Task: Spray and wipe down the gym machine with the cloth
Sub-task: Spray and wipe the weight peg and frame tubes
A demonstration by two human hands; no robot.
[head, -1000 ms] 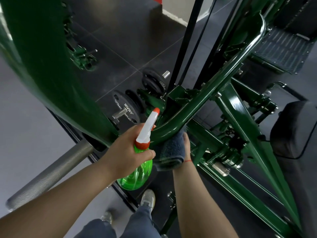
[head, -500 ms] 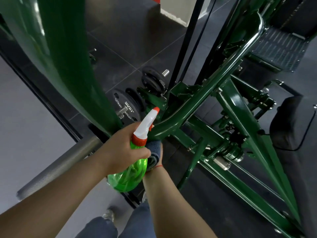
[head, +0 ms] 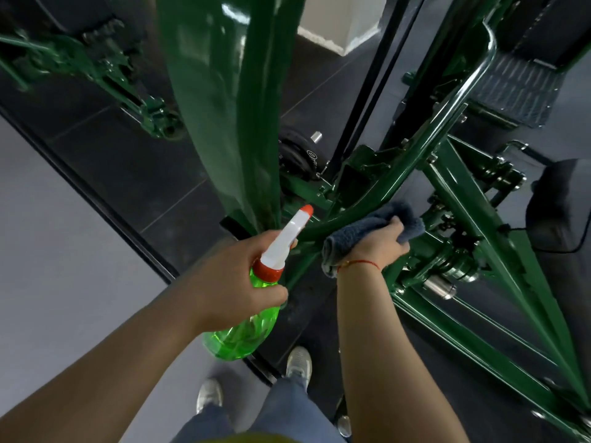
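head view, looking down: the left grip is curled round the neck of the green spray bottle, whose nozzle points toward the curved tube of the gym machine; the right grip is bunched on the grey cloth and presses it against the lower side of that tube near its bend; risks from here, as i judge them: the cloth is loosely folded, with one end hanging past the wrist, so it could snag on the fittings just beside the hand, or slip free if the pressure eases; a squeeze of the trigger at this angle could wet the right grip or the floor rather than the paint, and a wet floor near the shoes would be slippery; the bottle is close to the broad green beam and could knock it; hard to make out: the right fingers are mostly under the cloth; whether a finger lies on the trigger is unclear; the bottle's fill level cannot be told; the tube face beneath the cloth is covered; the machine runs out of view at the top and right
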